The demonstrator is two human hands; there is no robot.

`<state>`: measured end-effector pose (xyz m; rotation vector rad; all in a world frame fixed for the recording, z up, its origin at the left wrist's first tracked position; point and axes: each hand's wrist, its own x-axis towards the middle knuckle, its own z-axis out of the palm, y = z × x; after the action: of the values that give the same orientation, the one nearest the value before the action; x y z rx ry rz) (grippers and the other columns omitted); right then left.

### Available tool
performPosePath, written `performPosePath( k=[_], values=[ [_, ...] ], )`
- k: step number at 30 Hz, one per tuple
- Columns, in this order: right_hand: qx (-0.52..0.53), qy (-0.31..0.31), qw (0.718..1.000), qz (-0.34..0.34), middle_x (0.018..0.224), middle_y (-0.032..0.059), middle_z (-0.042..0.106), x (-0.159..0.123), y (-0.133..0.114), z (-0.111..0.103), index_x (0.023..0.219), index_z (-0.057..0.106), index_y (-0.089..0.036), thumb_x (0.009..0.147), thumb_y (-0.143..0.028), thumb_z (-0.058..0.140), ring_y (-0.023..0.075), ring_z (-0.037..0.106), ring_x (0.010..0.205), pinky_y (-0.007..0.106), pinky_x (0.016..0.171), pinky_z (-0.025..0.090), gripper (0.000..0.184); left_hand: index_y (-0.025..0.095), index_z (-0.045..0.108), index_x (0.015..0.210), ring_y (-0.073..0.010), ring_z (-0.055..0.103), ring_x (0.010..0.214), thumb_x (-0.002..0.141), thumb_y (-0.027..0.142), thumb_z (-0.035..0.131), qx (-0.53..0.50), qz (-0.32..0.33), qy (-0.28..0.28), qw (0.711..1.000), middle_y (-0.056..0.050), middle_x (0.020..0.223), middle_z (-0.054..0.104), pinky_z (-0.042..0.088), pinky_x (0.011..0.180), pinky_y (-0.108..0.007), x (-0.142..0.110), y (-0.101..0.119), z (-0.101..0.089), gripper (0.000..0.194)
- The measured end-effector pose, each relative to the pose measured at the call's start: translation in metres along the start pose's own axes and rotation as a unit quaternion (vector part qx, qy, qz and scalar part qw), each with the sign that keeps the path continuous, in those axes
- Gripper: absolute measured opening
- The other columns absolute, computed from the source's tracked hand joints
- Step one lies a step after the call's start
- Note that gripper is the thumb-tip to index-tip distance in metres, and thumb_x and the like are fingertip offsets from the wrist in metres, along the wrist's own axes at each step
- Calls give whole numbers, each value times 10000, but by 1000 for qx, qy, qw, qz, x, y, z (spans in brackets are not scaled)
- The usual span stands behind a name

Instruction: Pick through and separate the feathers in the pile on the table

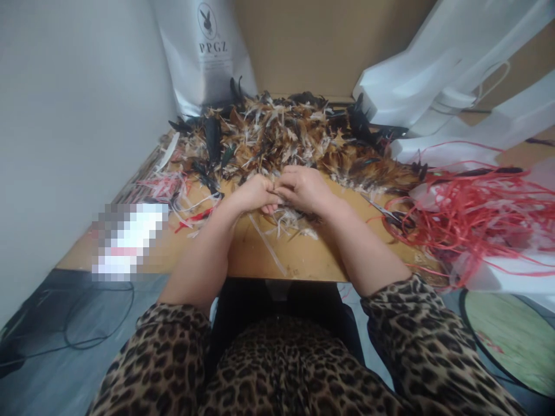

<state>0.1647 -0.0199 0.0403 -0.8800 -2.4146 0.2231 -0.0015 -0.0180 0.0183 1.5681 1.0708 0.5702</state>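
My left hand (260, 193) and my right hand (303, 188) meet over the table's near middle, fingers pinched together and touching. My right hand is closed on feathers, whose pale fluffy ends (297, 222) show beneath its fingers. What my left hand pinches is too small to make out. Just beyond both hands spreads a large heap of brown, black and white feathers (277, 130). A thin pale strip (271, 248) runs from below my hands toward the table's near edge. Scissors (384, 212) with dark handles lie to the right of my right forearm.
A tangle of red and clear ribbon (472, 219) covers the table's right side. More red and white strips (167, 188) lie at left, near a blurred bright object (132, 240). A silver printed bag (208, 63) stands behind the heap. A round green seat (514, 341) is at lower right.
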Motion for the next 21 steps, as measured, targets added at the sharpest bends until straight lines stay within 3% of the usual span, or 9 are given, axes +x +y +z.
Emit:
performPosePath(
  k=[4, 8, 13, 17, 21],
  values=[
    [202, -23, 974, 99, 623, 0, 556, 1, 16, -2, 690, 635, -132, 688, -309, 615, 82, 441, 562, 222, 555, 315, 178, 80, 640, 576, -123, 586, 429, 614, 163, 702, -15, 20, -11, 1000, -81, 498, 616, 474, 425, -194, -2, 4, 4, 110],
    [428, -38, 881, 196, 605, -10, 585, -2, 33, -1, 692, 613, -121, 602, -319, 692, 74, 480, 542, 208, 544, 371, 231, 88, 666, 617, -121, 601, 462, 620, 180, 702, -41, 53, -12, 998, -80, 539, 636, 491, 460, -189, -9, 16, 8, 99],
    [594, -57, 764, 247, 574, -6, 594, -3, 36, 9, 679, 586, -129, 563, -315, 710, 88, 514, 497, 212, 490, 399, 252, 97, 672, 612, -104, 582, 442, 607, 204, 716, -86, 73, -11, 994, -77, 547, 641, 479, 455, -178, -17, 25, 9, 116],
    [623, -30, 739, 252, 538, -24, 551, -3, 33, 18, 640, 545, -139, 580, -246, 687, 86, 500, 489, 201, 456, 380, 187, 94, 652, 585, -89, 560, 417, 599, 227, 724, -143, 68, -4, 987, -68, 524, 628, 451, 433, -162, -17, 24, 10, 152],
    [666, -5, 706, 240, 558, -37, 514, -3, 28, 20, 622, 506, -141, 611, -239, 687, 67, 488, 533, 197, 510, 398, 206, 91, 623, 595, -61, 544, 409, 605, 240, 724, -242, 73, 74, 965, -38, 525, 618, 423, 418, -131, -9, 18, 8, 180]
  ],
)
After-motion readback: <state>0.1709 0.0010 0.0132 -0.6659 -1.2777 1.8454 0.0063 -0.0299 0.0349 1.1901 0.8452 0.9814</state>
